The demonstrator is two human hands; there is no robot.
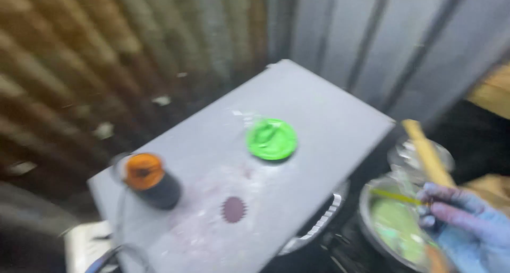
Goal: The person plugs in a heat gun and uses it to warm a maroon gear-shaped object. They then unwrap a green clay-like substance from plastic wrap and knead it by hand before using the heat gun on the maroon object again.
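Bowl point(372, 196) holds green paint; right hand point(467, 225) grips stick point(427, 151).

- A flat grey rectangular board point(319, 108) carries everything.
- A bright green round lid point(271, 139) lies near its middle.
- Left of the lid stands a dark orange-topped jar point(151, 181).
- Below the lid, a small maroon scalloped disc point(233, 209).

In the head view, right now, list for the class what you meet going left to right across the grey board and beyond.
Dark jar with orange top → dark red scalloped disc → bright green lid → metal bowl of green paint → gloved right hand holding a wooden stick.
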